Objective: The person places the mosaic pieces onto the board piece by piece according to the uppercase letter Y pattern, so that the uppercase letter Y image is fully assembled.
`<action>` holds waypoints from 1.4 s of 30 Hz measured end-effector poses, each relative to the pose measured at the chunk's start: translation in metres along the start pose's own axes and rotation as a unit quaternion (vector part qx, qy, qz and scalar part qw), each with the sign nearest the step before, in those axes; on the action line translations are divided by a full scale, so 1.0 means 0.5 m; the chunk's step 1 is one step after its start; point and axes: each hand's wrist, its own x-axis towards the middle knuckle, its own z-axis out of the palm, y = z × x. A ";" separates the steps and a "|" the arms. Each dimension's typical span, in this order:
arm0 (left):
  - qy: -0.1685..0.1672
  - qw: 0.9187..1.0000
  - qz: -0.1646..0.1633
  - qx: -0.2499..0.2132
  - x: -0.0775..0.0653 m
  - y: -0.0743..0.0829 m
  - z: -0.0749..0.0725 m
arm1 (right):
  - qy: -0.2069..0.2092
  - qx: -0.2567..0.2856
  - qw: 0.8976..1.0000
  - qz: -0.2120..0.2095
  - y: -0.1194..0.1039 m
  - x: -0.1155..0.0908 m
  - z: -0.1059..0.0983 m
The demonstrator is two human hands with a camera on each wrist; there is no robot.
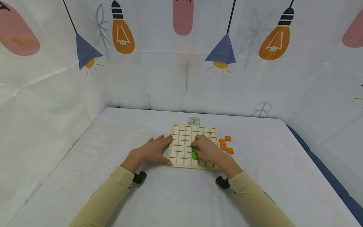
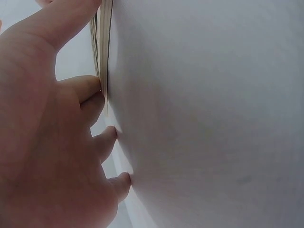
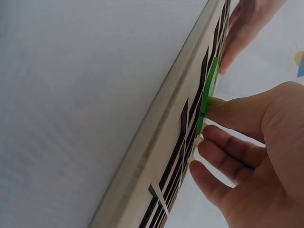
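A pale wooden board (image 1: 180, 148) with a grid of square cells lies on the white table. My left hand (image 1: 153, 150) rests at its left side, fingers spread, with fingertips and thumb right at the edge. Over the grid, my right hand (image 1: 209, 150) pinches a green square tile (image 1: 194, 148) with curled fingers, partly hiding it. Just nearer to me, a second green tile (image 1: 194, 155) sits in a cell. In the right wrist view, the thumb (image 3: 237, 114) presses against green (image 3: 209, 85) at the board's surface. The left wrist view shows the left fingers along the board's side (image 2: 105, 52).
Several orange square tiles (image 1: 230, 150) lie on the table just right of the board. Behind the board is a small card (image 1: 194, 120) with a coloured grid pattern. A white curtain (image 1: 158, 78) printed with lamps and bulbs hangs behind the table (image 1: 181, 195).
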 end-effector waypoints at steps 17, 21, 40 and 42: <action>-0.003 1.000 0.001 -0.001 -0.005 0.004 -0.006 | -0.015 -0.019 1.000 -0.002 0.007 -0.003 0.000; -0.005 1.000 0.000 -0.002 -0.006 0.005 -0.008 | -0.012 -0.021 1.000 -0.006 0.013 -0.008 0.000; -0.005 1.000 0.000 0.000 -0.005 0.007 -0.007 | -0.006 -0.010 1.000 -0.008 0.028 -0.050 -0.016; -0.005 1.000 -0.002 0.000 -0.005 0.007 -0.008 | -0.006 -0.007 1.000 -0.014 0.032 -0.055 -0.018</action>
